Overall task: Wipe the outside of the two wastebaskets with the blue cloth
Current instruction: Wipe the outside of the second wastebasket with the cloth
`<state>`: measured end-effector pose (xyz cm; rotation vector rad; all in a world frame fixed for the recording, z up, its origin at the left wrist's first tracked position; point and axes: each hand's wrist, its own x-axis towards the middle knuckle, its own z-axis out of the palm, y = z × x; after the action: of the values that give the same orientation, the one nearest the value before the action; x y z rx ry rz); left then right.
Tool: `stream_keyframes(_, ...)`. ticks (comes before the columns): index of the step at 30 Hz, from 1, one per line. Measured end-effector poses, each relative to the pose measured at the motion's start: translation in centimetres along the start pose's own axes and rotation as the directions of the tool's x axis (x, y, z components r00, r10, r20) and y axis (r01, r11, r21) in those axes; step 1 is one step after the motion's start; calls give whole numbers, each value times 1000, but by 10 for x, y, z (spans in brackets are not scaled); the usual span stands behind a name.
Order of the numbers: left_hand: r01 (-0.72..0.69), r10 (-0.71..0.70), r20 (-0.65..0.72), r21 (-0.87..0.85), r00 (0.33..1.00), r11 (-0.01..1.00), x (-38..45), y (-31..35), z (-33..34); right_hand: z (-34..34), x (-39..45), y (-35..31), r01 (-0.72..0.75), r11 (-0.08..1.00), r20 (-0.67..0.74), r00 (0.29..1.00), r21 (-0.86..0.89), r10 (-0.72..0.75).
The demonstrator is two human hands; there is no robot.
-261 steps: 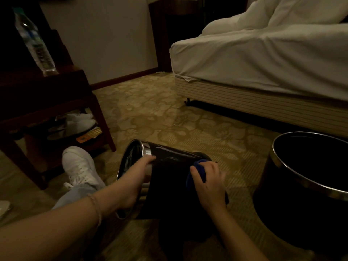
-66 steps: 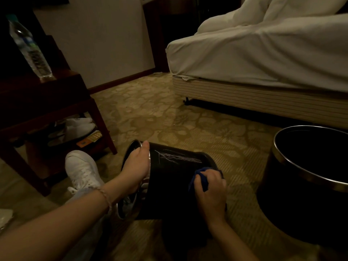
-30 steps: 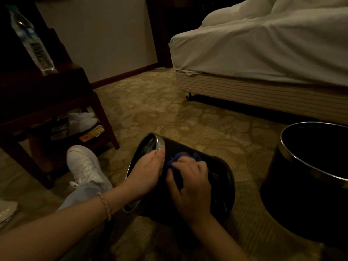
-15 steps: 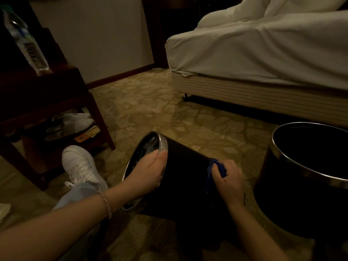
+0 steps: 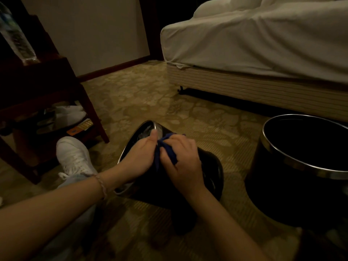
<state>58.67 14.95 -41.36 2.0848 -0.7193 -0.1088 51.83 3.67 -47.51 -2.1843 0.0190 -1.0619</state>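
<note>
A black wastebasket with a silver rim lies on its side on the carpet in front of me, mouth toward the left. My left hand grips its rim, thumb on the metal band. My right hand holds the bunched blue cloth against the basket's upper side, right next to my left hand. A second black wastebasket with a silver rim stands upright at the right.
A dark wooden side table stands at the left with a water bottle on top and slippers on its lower shelf. My white sneaker lies beside the tipped basket. A bed fills the far right.
My right hand has slid the blue cloth from the basket's base end back up toward the rim, close to my left hand. My left hand stays on the rim.
</note>
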Motion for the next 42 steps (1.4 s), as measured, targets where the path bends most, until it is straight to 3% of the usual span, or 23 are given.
stream_keyframes(4, 51, -53, 24, 55, 998, 997, 10, -11, -15, 6, -11, 32, -83, 992, -7, 997, -96, 83)
stream_keyframes(10, 127, -125, -38, 72, 991, 989, 13, -19, -34, -8, -41, 86, -344, 906, -95, 939, -248, 330)
stream_keyframes(17, 119, -120, 1, 151, 993, 981, 29, -1, -10, -17, -72, 104, -475, 860, -217, 873, -184, 436)
stream_keyframes(26, 210, -210, -17, 137, 978, 968, 65, 13, -1, 0, -116, 81, -357, 890, -138, 934, -285, 330)
stream_keyframes(29, 230, -232, -1, 113, 973, 966, 71, 14, -3, 19, -103, 49, -215, 937, -106, 975, -273, 193)
stream_keyframes(32, 78, -96, 57, 258, 994, 963, 71, 8, -1, 34, -66, 14, -32, 962, -125, 992, -272, -3)
stream_keyframes(35, -26, -17, 126, 334, 992, 942, 69, 5, 3, 31, -20, -6, -8, 967, -172, 984, -255, -37)
stream_keyframes(38, 10, -37, 105, 244, 994, 970, 64, 8, 3, 19, 10, 13, -96, 973, -186, 981, -211, 57)
stream_keyframes(42, 39, -60, 100, 200, 993, 979, 55, 10, -3, -2, 0, 85, -391, 916, -223, 904, -88, 365)
